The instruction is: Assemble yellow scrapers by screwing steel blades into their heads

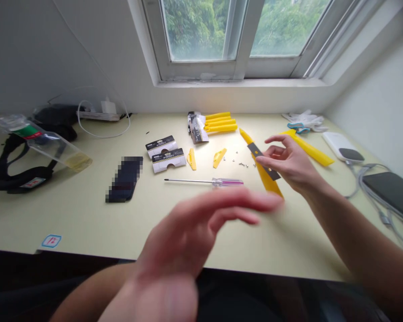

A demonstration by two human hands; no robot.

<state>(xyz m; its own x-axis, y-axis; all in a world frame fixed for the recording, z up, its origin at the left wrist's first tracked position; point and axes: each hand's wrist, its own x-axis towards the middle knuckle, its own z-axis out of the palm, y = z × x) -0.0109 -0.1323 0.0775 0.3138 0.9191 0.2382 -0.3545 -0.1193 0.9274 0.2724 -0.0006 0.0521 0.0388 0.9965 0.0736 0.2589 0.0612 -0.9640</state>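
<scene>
The left hand (188, 223), blurred at lower centre, is holding its fingers wide. Right of centre, the yellow piece (269, 184) is slanting, likely light, stiff, best held mid-length; the right hand (287, 161) is touching its dark strip (254, 150), whether pinching I cannot tell.

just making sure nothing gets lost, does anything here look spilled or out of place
The small metal bits look odd: scattered loose on the desk, right of the yellow pieces, easy to lose. The bottle at left appears sharply tilted, perhaps from lens distortion. No spill shows.
</scene>
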